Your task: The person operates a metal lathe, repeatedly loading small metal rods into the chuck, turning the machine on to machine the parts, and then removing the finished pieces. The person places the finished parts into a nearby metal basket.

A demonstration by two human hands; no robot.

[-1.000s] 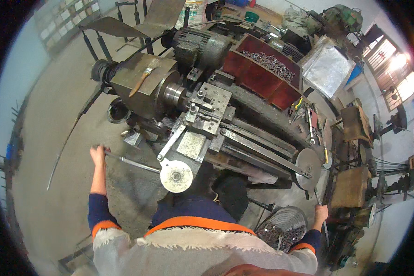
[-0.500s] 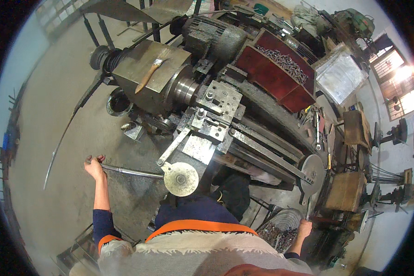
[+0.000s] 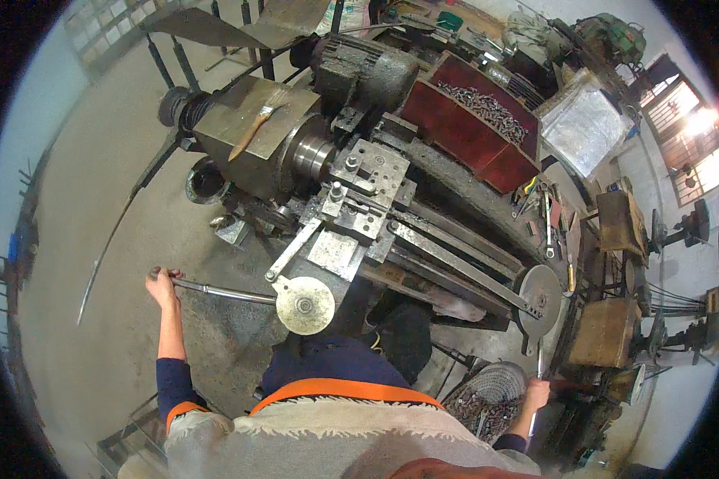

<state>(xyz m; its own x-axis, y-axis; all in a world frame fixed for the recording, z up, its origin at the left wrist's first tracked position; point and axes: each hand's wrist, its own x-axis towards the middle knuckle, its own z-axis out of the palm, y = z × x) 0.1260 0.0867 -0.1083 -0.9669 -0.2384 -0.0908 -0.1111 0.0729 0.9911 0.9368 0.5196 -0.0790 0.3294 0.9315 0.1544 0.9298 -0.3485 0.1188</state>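
Observation:
My left hand [image 3: 163,286] is closed round the end of a long metal lever [image 3: 236,294]. That lever joins a pale round disc [image 3: 304,306] at the front of a lathe. On the right, my right hand [image 3: 537,393] grips a metal rod handle [image 3: 540,363], part of which shows below the fist. This handle runs up to a grey round disc [image 3: 540,302]. A flat bar [image 3: 463,267] links the grey disc to the lathe's tool slide [image 3: 379,172]. A shorter link [image 3: 295,249] connects the pale disc to the slide. The chuck [image 3: 311,156] sits left of the slide.
A wooden-handled brush [image 3: 252,134] lies on the headstock [image 3: 224,120]. Behind the bed stands a red tray [image 3: 431,112] of small metal parts. A basket [image 3: 499,379] of parts stands beside my right hand. Wrenches [image 3: 549,227] lie at the right. A thin rod [image 3: 108,239] juts out left.
More of the right handle now shows below my right fist, whose place on it has changed. The machine appears slightly farther left in the view. My left hand keeps its grip.

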